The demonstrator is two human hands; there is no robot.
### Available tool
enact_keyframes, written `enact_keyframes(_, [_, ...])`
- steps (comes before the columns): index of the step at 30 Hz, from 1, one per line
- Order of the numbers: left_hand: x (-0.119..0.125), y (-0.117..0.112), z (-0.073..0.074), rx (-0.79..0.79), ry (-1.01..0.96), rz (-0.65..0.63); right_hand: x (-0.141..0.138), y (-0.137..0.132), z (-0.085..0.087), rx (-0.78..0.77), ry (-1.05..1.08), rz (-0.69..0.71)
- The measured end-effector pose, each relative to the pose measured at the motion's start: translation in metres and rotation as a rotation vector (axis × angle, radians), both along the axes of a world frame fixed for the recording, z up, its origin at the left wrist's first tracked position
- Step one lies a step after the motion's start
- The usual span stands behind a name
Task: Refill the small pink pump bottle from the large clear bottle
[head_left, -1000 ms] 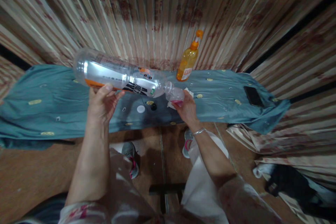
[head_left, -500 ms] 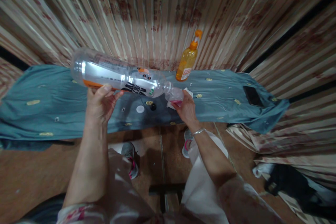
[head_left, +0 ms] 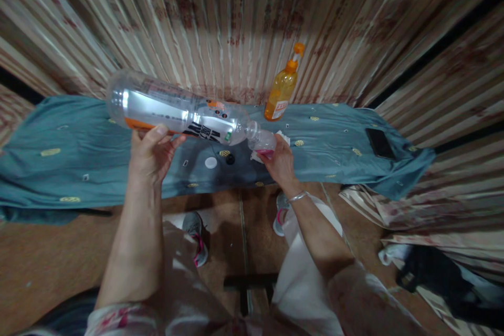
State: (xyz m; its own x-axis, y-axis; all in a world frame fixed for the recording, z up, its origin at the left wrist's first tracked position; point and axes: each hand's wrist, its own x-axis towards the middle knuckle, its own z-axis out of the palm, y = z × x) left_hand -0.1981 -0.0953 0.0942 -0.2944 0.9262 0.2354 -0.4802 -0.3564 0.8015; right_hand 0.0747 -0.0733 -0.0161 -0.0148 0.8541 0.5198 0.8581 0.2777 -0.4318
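My left hand (head_left: 155, 149) grips a large clear plastic bottle (head_left: 165, 102) with a silver and orange label, held nearly level and tipped slightly down to the right. Its neck meets the mouth of a small clear bottle (head_left: 262, 140) that my right hand (head_left: 280, 160) is wrapped around. Something pink shows low in the small bottle. A white tissue (head_left: 284, 139) is partly hidden behind my right hand; I cannot tell whether the hand touches it. Below the large bottle, a white cap (head_left: 211, 163) and a black cap (head_left: 230, 159) lie on the teal cloth (head_left: 323, 142).
An orange pump bottle (head_left: 281, 89) stands at the back of the cloth-covered table. Toward its right end lies a black phone (head_left: 379, 143). A pleated curtain (head_left: 197, 21) hangs close behind. A dark bag (head_left: 433, 273) rests on the floor at right.
Both hands keep the two bottles mouth to mouth in almost the same place. Only a slight shift of the whole view shows.
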Motion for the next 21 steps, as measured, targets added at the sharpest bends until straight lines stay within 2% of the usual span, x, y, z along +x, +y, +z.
enact_keyframes(21, [-0.0018, 0.0006, -0.0028, -0.004, 0.006, 0.024, -0.0006, 0.001, -0.0031, 0.017, 0.005, 0.001])
